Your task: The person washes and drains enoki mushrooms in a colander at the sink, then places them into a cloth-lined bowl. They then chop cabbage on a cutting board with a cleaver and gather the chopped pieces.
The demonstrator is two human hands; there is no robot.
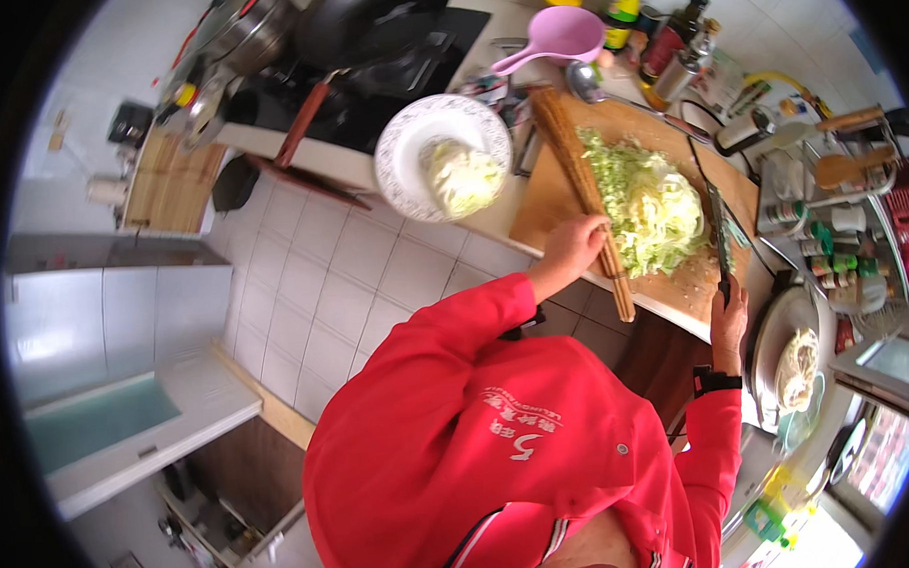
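On the wooden cutting board point(532, 209) lies a heap of shredded cabbage point(662, 212), pale green and yellowish. My left hand point(570, 248) is closed on a long brown wooden piece point(572, 165), slim and straight, whose exact kind I cannot make out. It slants along the left side of the heap and sticks out past the board's near edge. At the right side of the heap my right hand point(730, 319) grips a knife point(718, 230) by its dark handle, the blade seen nearly edge-on. Left of the board, a patterned white plate point(395, 151) carries a cabbage piece point(464, 176).
A black wok point(370, 27) with a wooden handle sits on the dark stove. Behind the board are a pink ladle point(563, 35), a metal spoon point(585, 79) and several bottles point(674, 36). A crowded rack point(857, 210) and a round pan point(773, 363) stand at the right.
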